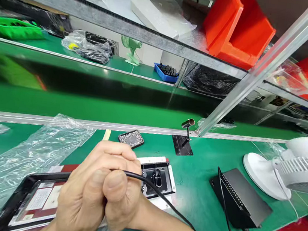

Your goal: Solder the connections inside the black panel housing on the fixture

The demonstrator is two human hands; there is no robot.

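Both hands are pressed together at the lower middle of the view, thumbs side by side. A black cable (160,194) comes out between them and runs down to the right. My left hand (87,190) is closed on the cable, its fingers wrapped over the other hand. My right hand (123,198) is also closed on the cable, thumb on top. The cable's end is hidden inside the hands. Behind them lies a black housing (166,177) on a white fixture. A black frame (23,189) with a pale and dark red inside lies to the left, partly covered by my left hand.
A tray of small metal parts (131,138) and a small black stand (182,145) are at the table's back. Plastic film (41,153) covers the left. A black box (241,199) and a white fan (300,169) stand right. Red bins (235,31) sit on the shelf above.
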